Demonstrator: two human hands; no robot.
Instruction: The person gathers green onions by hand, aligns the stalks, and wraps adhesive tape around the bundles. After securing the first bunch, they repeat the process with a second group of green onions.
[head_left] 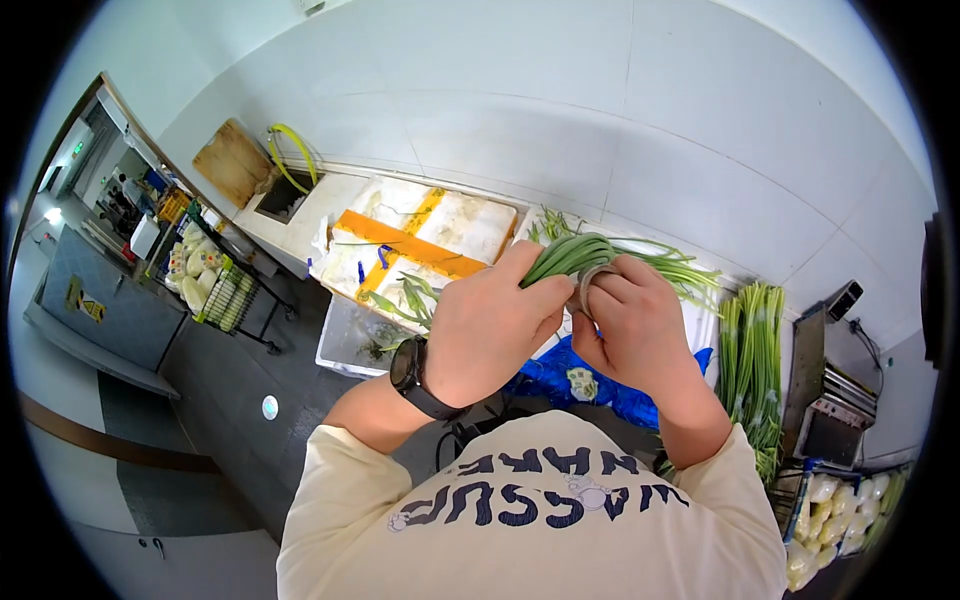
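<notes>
A bunch of garlic scapes [568,257], long green stalks by their look, is held up in front of my chest. My left hand [492,322] is closed on the bunch from the left, with a black watch on its wrist. From the right, my right hand [636,318] has its fingers curled round a greyish ring [592,284], apparently a roll of tape, pressed against the stalks. The paler stalk ends reach right, past my right hand. Below the hands lies a blue plastic bag [570,374] with a pale label, partly hidden by my forearms.
Taped white foam boxes [440,225] stand on the counter at left, by a sink [285,195] with a yellow hose. Tied bunches of green stalks [752,360] lie at right, near a scale-like machine [838,410]. A cart [225,290] and a crate of wrapped vegetables [835,510] stand either side.
</notes>
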